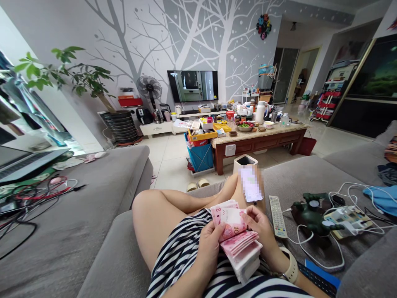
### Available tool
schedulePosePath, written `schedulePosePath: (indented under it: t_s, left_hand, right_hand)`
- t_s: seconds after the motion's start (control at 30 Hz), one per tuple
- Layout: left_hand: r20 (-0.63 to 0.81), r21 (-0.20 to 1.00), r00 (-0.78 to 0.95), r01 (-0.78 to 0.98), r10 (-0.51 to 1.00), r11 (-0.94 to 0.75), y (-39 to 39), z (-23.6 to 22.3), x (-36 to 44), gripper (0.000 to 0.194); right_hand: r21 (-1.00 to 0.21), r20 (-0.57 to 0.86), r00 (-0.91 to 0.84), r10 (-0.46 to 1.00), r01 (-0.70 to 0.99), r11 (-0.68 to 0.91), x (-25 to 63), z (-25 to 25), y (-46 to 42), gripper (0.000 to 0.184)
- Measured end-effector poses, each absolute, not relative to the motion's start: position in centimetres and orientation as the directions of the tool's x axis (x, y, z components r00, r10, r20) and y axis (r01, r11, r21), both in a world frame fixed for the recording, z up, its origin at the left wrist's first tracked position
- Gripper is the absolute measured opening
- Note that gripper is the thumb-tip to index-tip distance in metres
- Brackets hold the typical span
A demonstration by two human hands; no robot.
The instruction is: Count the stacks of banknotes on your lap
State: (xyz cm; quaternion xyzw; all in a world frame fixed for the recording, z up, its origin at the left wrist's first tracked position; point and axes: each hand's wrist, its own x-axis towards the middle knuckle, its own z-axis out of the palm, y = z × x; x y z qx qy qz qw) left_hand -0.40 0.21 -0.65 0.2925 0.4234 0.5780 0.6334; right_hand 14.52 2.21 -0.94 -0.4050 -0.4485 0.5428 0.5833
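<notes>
A thick stack of pink-and-white banknotes is folded over in front of my lap. My left hand grips it from the left side, thumb on top of the printed face. On the other side my right hand pinches the upper edge of a note between thumb and fingers. Several notes fan out above, and the lower part of the stack hangs toward the striped cloth on my lap. A lit phone rests on my leg just beyond the notes.
On the sofa to my right lie a remote control, a dark green figure-like object and a power strip with white cables. A laptop and tangled cables are at the left. Ahead stands a cluttered coffee table.
</notes>
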Motion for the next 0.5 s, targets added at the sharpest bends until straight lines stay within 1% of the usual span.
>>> schedulePosePath:
  t_s: [0.17, 0.23, 0.3, 0.4, 0.5]
  left_hand:
    - [-0.196, 0.851, -0.002, -0.497, 0.981, 0.169, -0.1, -0.2, -0.3, 0.021]
    - [-0.187, 0.856, -0.019, -0.494, 0.982, 0.153, -0.1, -0.1, -0.3, 0.019]
    - [-0.172, 0.878, -0.070, -0.463, 0.983, 0.121, 0.1, -0.4, -0.5, 0.021]
    - [-0.142, 0.926, -0.165, -0.371, 0.976, 0.072, 0.5, -1.2, -0.8, 0.027]
    - [-0.139, 0.943, -0.217, -0.326, 0.966, 0.062, 0.8, -1.8, -1.0, 0.032]
  right_hand:
    - [-0.969, 0.065, -0.010, 0.998, -0.241, 0.061, 14.5, -0.7, 2.1, 0.049]
    - [-0.970, 0.067, -0.006, 0.998, -0.235, 0.064, 14.5, -0.6, 2.1, 0.049]
    - [-0.972, 0.077, 0.001, 0.997, -0.223, 0.075, 14.5, -0.6, 2.0, 0.049]
    - [-0.969, 0.094, 0.003, 0.996, -0.230, 0.092, 14.5, -0.7, 2.0, 0.049]
    - [-0.962, 0.100, -0.007, 0.995, -0.258, 0.095, 14.6, -0.7, 1.9, 0.049]
